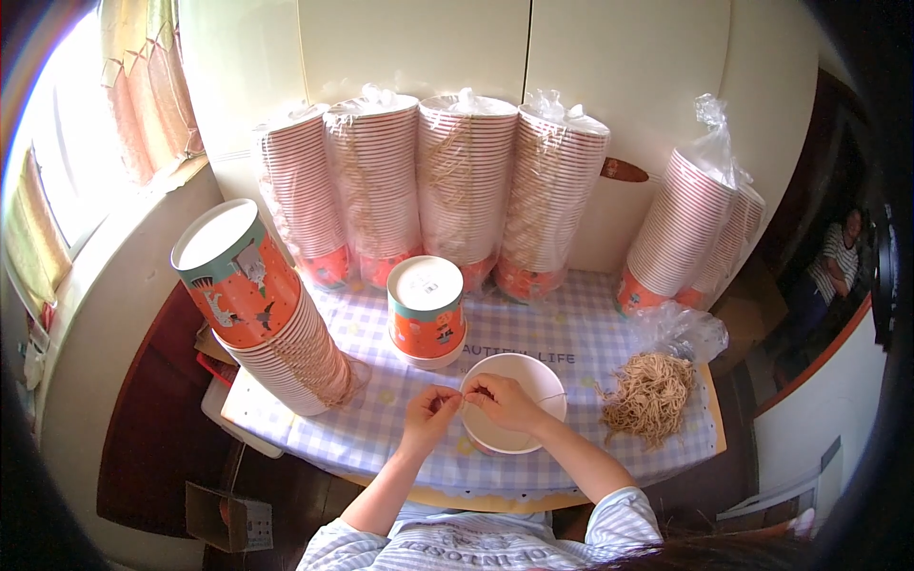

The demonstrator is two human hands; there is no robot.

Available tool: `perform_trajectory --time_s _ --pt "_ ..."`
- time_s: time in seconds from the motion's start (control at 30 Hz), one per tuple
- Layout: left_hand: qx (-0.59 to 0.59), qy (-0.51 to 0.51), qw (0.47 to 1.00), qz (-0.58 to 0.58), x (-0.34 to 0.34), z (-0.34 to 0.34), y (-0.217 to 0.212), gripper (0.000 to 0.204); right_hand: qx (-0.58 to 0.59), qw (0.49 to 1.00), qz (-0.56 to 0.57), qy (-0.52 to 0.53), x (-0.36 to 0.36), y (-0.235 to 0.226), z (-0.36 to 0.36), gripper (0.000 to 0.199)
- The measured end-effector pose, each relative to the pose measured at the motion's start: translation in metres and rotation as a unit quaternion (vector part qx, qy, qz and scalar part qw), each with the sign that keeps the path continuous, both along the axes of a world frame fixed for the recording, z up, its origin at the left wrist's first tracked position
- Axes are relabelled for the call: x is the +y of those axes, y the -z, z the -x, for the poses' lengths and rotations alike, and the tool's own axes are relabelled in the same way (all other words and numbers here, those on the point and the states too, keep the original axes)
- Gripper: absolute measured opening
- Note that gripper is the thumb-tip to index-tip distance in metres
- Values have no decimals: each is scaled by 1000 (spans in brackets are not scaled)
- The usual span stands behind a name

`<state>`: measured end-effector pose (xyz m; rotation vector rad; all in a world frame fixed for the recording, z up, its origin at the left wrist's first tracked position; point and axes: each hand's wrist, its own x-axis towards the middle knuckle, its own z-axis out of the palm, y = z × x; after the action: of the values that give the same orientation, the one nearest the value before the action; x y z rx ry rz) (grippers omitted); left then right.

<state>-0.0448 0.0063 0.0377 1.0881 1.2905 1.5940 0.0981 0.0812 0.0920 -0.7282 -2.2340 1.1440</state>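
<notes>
A white paper bucket (pixel 514 436) stands mouth up at the table's front edge. My left hand (pixel 433 415) is closed in a pinch at the left of its rim; what its fingertips hold is too small to make out. Meeting it there, my right hand (pixel 497 400) reaches over the bucket's mouth with its fingers pinched together. A thin strand of twine (pixel 554 396) shows beside that hand, running to the bucket's right rim. To the right lies a loose heap of tan twine pieces (pixel 652 395).
An orange and green bucket (pixel 426 314) stands upside down behind my hands. A tall nested stack (pixel 271 324) leans at the left. Several plastic-wrapped bucket stacks (pixel 466 181) line the back of the checked tablecloth (pixel 371 457). Another person (pixel 838 262) appears far right.
</notes>
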Motion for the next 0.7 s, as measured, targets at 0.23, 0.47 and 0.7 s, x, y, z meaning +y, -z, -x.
perform_trajectory --time_s 0.23,0.47,0.7 --pt "122 -64 990 -28 -1 5 1 4 -12 1000 13 1 0 -1 1 12" --pt "101 -71 991 -43 1 6 7 6 -21 1000 0 -8 -1 -3 0 10" --pt "75 -70 995 -12 2 5 6 6 -23 999 -16 -25 1 0 -2 9"
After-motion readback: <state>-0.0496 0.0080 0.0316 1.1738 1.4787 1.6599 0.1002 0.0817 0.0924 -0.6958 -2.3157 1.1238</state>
